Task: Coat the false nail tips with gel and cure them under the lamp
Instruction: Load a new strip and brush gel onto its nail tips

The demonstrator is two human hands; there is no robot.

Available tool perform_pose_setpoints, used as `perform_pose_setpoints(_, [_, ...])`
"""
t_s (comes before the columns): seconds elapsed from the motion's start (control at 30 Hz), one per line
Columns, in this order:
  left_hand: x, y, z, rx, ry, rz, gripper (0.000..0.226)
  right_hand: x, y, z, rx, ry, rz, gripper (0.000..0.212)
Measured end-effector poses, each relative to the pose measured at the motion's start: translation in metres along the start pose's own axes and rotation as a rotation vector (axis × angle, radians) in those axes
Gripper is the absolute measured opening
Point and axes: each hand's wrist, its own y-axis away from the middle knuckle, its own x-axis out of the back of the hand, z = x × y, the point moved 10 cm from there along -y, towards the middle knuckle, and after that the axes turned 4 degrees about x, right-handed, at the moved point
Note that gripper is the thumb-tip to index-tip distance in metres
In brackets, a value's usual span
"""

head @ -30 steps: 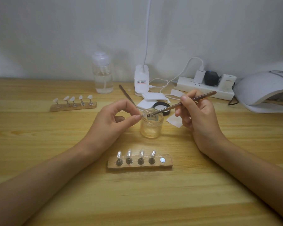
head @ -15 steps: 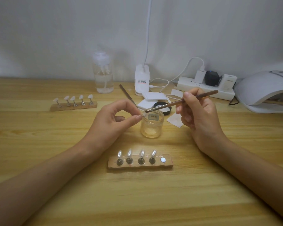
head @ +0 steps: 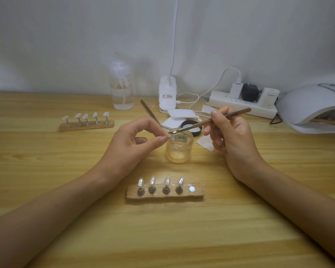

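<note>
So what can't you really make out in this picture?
All head view.
Nail tip in the left hand: tiny, mostly behind fingertips.
Inside of the lamp: dark, cut off by the right edge.
Gel level in the jar: blurred.
Brush bristles: too small.

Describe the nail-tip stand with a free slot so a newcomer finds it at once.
On the wooden table, look on the near side of the glass jar, between the person's forearms. The wooden stand there holds four clear tips and one bare metal disc at its right end; the other stand, far left near the pump bottle, holds five white tips and no gap.
</note>
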Motion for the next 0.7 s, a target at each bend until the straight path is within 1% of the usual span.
perform_pose_setpoints(0.1, [0.000,0.000,0.001,-0.004,-0.001,0.004,0.007,0.007,0.000,0.003,-0.027,0.000,0.053,0.021])
perform_pose_setpoints(0.27, [0.000,0.001,0.002,-0.003,0.005,-0.002,0.007,-0.004,0.001,-0.003,0.014,-0.018,-0.032,0.019])
perform_pose_setpoints(0.37, [-0.001,0.000,0.002,-0.007,0.002,0.001,0.007,0.003,0.001,0.002,-0.027,0.012,0.030,0.021])
perform_pose_setpoints(0.43, [-0.001,0.000,0.002,-0.007,-0.002,-0.001,0.007,0.007,0.000,0.002,-0.033,-0.011,0.060,0.022])
perform_pose_setpoints(0.6, [-0.002,0.000,0.002,-0.005,-0.002,-0.004,0.007,-0.003,0.001,-0.001,0.002,-0.013,-0.021,0.021])
perform_pose_setpoints(0.7, [-0.002,0.000,0.002,-0.003,-0.006,0.000,0.007,0.005,0.001,0.003,-0.039,-0.003,0.049,0.022])
